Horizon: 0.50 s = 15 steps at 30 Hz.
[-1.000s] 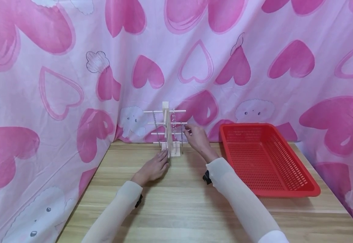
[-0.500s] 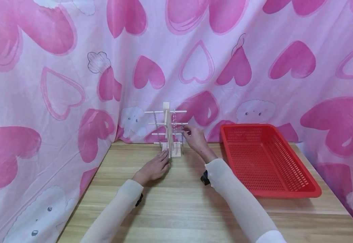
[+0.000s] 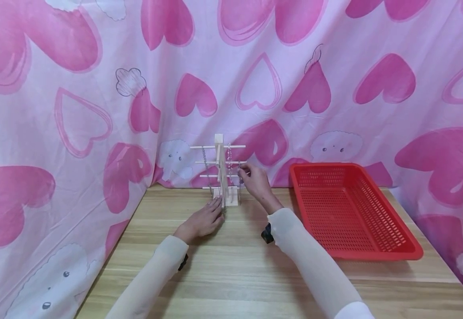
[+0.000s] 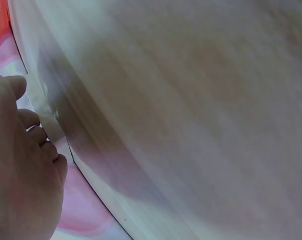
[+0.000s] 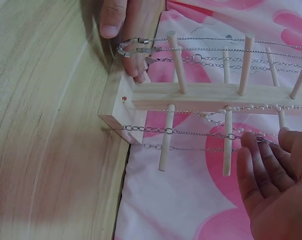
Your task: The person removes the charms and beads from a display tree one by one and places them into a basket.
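Wooden stand is upright at back of tbl, L of red basket; its long axis is vert., w/ 4 levels of pegs sticking out horiz. on both sides. R hand pinches silver chain betw. thumb & fingers at stand's R side; chain's long axis runs approx. parallel to post, lower end down by base. L hand unclenched, fingers extended away from person, tips touching base. Beaded strand hangs vert. just R of post.
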Available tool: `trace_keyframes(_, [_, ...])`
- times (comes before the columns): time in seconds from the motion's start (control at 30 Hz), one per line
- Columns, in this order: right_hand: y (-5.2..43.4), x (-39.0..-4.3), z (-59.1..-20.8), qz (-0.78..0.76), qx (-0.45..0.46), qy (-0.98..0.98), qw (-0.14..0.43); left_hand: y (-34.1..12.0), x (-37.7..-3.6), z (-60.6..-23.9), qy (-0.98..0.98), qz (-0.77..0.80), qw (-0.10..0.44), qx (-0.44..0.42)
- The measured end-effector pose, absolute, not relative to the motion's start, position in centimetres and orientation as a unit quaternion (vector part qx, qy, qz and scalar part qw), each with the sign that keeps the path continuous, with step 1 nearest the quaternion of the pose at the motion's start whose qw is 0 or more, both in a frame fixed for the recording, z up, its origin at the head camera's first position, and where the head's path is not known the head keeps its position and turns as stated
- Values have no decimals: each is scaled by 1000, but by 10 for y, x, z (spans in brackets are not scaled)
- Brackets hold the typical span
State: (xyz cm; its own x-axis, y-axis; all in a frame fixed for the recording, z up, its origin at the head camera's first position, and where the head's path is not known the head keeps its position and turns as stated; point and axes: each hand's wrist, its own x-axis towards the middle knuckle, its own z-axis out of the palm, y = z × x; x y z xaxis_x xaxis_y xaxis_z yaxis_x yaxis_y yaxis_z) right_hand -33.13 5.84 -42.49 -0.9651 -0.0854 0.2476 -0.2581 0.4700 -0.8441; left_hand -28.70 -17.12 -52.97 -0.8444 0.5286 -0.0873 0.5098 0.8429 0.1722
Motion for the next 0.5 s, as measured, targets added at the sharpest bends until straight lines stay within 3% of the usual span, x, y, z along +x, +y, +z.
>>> trace_keyframes(0.27, [57,-331,-422,472,75,-869,128,-172,-289,-533,955,66,65,282])
trace_keyframes(0.5, [57,-331,-421,526,82,-841,95,-173,-286,-533,955,70,66,281])
